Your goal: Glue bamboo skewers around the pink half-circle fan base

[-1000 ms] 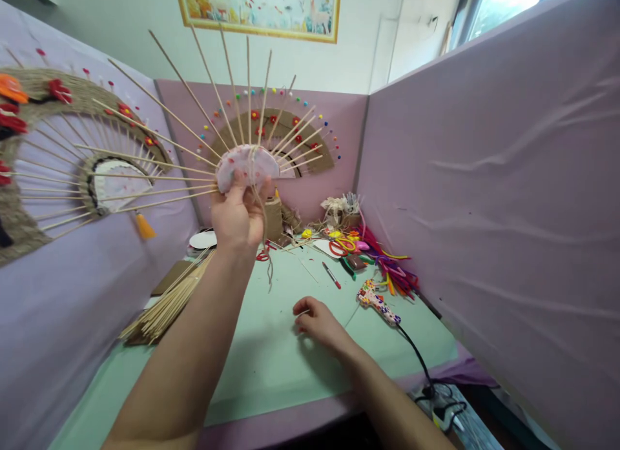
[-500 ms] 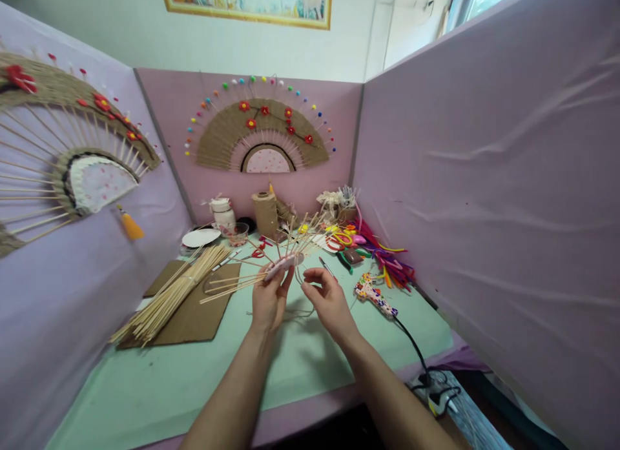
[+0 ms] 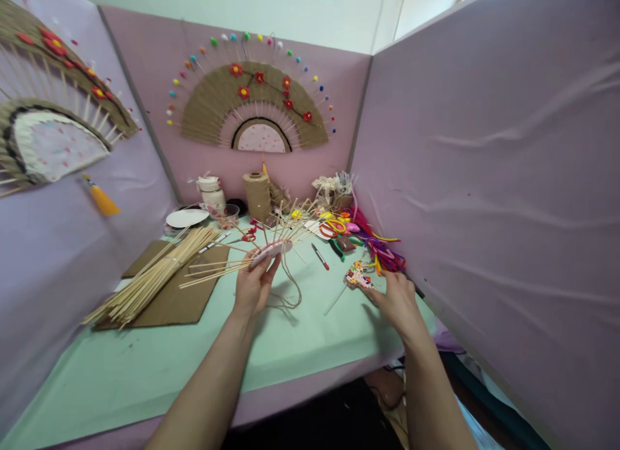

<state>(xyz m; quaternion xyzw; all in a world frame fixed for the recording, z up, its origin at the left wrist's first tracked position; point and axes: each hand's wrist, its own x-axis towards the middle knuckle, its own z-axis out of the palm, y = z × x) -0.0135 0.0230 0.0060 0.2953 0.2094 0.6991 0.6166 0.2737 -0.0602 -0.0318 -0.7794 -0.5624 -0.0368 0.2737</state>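
My left hand [image 3: 254, 285] pinches the skewer fan frame [image 3: 271, 248] by its pink base, ribs spreading away from it, jute twine [image 3: 289, 296] dangling beneath. My right hand [image 3: 394, 298] touches the glue gun [image 3: 358, 277]; whether it grips, I cannot tell. The ribs look set, I judge, but are bare of weaving.

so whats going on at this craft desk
A person is working on a skewer fan. The left hand holds the half-built fan frame, sticks splaying from a pink half-disc, just above the green table, twine trailing below. The right hand is on the patterned glue gun; its grip is unclear. A bundle of skewers lies on cardboard at left, and a finished fan hangs on the back wall.
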